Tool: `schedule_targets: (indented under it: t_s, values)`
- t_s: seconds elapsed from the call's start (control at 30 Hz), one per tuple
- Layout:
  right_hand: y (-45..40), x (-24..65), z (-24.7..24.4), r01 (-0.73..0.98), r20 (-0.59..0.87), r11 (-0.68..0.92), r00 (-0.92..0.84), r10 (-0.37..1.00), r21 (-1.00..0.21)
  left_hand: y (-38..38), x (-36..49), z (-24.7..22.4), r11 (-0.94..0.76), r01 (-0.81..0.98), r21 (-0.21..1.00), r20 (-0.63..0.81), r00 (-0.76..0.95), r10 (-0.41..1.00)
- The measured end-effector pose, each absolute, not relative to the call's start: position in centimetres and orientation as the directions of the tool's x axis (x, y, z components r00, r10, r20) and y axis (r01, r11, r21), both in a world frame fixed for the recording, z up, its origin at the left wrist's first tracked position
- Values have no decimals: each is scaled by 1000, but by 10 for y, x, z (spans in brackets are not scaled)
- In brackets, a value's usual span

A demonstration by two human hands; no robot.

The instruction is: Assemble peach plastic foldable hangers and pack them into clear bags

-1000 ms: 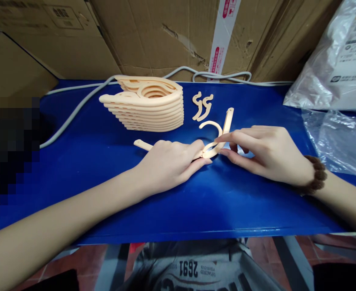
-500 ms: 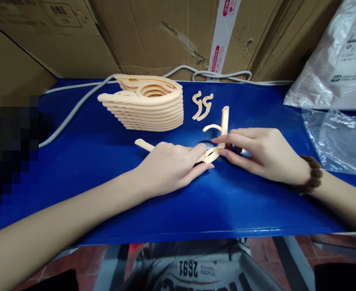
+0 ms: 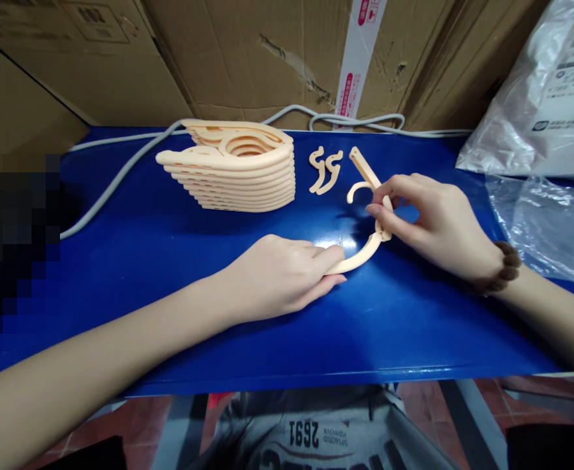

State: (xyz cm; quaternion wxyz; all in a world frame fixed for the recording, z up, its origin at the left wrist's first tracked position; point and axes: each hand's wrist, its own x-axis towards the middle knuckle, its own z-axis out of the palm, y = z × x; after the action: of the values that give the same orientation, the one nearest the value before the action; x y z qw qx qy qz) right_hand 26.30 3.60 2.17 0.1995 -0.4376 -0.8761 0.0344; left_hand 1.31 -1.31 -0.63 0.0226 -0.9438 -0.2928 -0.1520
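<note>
A peach plastic folding hanger (image 3: 361, 257) with a curved hook is spread between both hands above the blue table. My left hand (image 3: 282, 277) is closed on its lower curved arm. My right hand (image 3: 426, 222) pinches the other arm near the hook, thumb and fingers pressed together. The hinge shows just below the right fingertips. Behind my left hand stands a stack of folded peach hangers (image 3: 233, 173). Two loose S-shaped hooks (image 3: 326, 171) lie right of the stack.
The blue table (image 3: 365, 339) backs onto cardboard boxes (image 3: 267, 65). A white cable (image 3: 120, 176) runs along the back and left. At the right rear are a white plastic package (image 3: 536, 111) and clear plastic film (image 3: 536, 228).
The hanger has slid rightward out of my left hand's cover, showing more of its lower arm. My right hand has moved up and right, and the upper arm now leans left.
</note>
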Motion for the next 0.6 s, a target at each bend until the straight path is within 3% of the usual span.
schedule_targets:
  t_s: [0.27, 0.43, 0.6]
  values:
    - [46, 269, 15, 805, 285, 549, -484, 827, -224, -9, 12, -6, -828, 556, 71, 312, 776, 548]
    - [47, 268, 15, 851, 279, 512, -465, 840, -122, -6, 11, -5, -802, 595, 62, 335, 744, 578]
    - [46, 268, 18, 856, 256, 507, -470, 845, -102, -3, 12, -7, -781, 624, 33, 368, 718, 590]
